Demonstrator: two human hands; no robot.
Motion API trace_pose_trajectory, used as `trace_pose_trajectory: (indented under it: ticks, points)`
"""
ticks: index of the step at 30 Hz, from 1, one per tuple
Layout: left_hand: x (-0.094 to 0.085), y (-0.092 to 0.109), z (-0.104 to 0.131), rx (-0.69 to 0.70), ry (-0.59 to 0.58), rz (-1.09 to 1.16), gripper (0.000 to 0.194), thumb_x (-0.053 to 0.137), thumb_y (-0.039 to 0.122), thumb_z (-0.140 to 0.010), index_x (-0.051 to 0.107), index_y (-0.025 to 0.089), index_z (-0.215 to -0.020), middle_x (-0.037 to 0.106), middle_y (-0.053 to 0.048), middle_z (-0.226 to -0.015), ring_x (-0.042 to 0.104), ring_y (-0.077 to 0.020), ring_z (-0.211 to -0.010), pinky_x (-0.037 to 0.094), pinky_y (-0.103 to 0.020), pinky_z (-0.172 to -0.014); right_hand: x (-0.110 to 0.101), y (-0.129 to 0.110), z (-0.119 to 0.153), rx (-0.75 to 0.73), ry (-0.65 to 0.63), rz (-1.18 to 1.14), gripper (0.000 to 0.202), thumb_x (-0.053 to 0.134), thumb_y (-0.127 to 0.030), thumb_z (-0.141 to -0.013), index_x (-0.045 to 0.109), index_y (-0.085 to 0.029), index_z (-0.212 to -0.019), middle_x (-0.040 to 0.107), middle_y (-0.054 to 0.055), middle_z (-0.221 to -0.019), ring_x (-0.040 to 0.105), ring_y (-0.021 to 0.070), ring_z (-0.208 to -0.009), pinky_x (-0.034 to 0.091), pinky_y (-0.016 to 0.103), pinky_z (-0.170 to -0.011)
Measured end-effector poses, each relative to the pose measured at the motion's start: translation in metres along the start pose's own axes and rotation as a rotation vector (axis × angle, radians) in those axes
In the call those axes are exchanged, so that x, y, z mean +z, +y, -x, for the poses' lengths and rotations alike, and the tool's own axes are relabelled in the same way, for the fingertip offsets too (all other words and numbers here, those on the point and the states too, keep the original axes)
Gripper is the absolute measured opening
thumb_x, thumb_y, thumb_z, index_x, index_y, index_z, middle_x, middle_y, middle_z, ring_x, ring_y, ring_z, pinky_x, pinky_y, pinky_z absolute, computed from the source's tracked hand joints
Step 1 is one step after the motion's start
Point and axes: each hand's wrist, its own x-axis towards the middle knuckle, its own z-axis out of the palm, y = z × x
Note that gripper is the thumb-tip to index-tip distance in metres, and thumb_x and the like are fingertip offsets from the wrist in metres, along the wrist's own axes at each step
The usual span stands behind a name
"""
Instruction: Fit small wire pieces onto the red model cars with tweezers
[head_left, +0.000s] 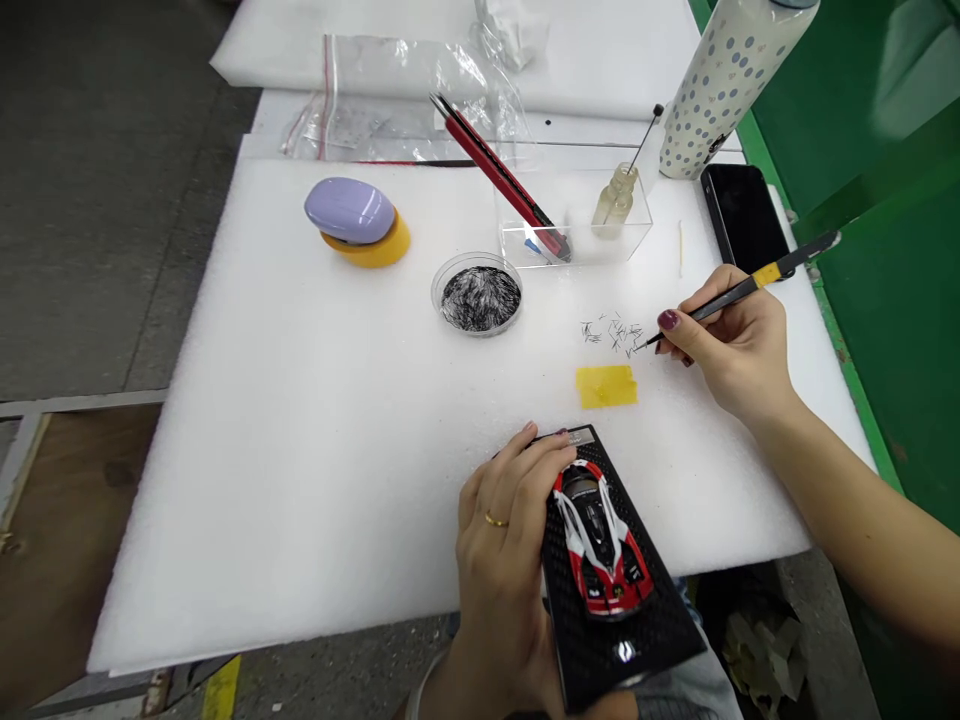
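Note:
My left hand (502,530) wraps round the left edge of a black display base (660,610), its fingers reaching over the far end. On the base sits a red, white and black model car (604,545). Thin black tweezers with a yellow band (750,285) are pinched in my right hand (727,345). Their tip touches or nearly touches the right end of a scatter of fine black slivers (615,332) on the white foam sheet (337,450). Just below the slivers lies a yellow tape piece (606,387). A round clear dish (480,295) holds a heap of similar black slivers.
A clear tray (574,250) holds red tweezers (502,175) and a small glass bottle (616,200) with a thin rod in it. Around are a purple and yellow object (352,215), plastic bag (405,100), black phone (746,220) and dotted flask (727,90).

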Motion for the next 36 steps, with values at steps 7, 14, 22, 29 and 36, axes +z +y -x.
trace_pose_trajectory:
  ticks: [7,14,22,29,36]
  points:
    - [-0.008,-0.005,-0.002,0.099,-0.077,0.035,0.041,0.038,0.038,-0.104,0.052,0.025,-0.14,0.065,-0.006,-0.142,0.049,-0.0291,-0.144,0.037,-0.047,-0.115,-0.005,-0.008,0.016,-0.027,-0.082,-0.041,0.045,0.091,-0.056,-0.066,0.058,-0.026,-0.069,0.063,-0.001,-0.057,0.06,0.0162,-0.048,0.045,0.032,-0.043]
    - [-0.006,-0.004,-0.002,0.119,-0.036,0.044,0.049,0.033,0.048,-0.103,0.052,0.023,-0.14,0.067,-0.009,-0.139,0.05,-0.0313,-0.143,0.039,-0.051,-0.111,-0.015,0.0,0.032,-0.016,0.074,0.145,0.034,0.087,-0.034,-0.072,0.054,-0.027,-0.067,0.057,-0.003,-0.054,0.052,0.0142,-0.044,0.034,0.029,-0.039]
    - [-0.005,-0.004,-0.002,0.086,-0.036,0.036,0.04,0.036,0.027,-0.105,0.051,0.028,-0.142,0.065,-0.005,-0.141,0.049,-0.0276,-0.144,0.038,-0.048,-0.112,-0.016,0.009,0.031,0.039,0.104,0.185,0.029,0.081,-0.024,-0.075,0.053,-0.026,-0.066,0.057,-0.003,-0.052,0.053,0.0144,-0.043,0.035,0.028,-0.04]
    - [-0.003,-0.005,-0.002,0.081,-0.031,0.022,0.037,0.035,0.028,-0.106,0.053,0.027,-0.137,0.066,-0.005,-0.14,0.049,-0.0271,-0.144,0.038,-0.048,-0.113,-0.015,0.008,0.03,0.045,0.11,0.154,0.029,0.081,-0.022,-0.074,0.053,-0.026,-0.071,0.059,-0.004,-0.053,0.057,0.0149,-0.045,0.038,0.028,-0.043]
    - [-0.005,-0.006,-0.002,0.106,-0.052,0.025,0.039,0.035,0.028,-0.104,0.052,0.026,-0.139,0.064,-0.004,-0.142,0.046,-0.0254,-0.145,0.034,-0.043,-0.114,-0.015,0.008,0.027,0.086,0.073,0.178,0.029,0.081,-0.022,-0.076,0.052,-0.025,-0.07,0.061,-0.003,-0.052,0.059,0.0148,-0.045,0.038,0.027,-0.043]
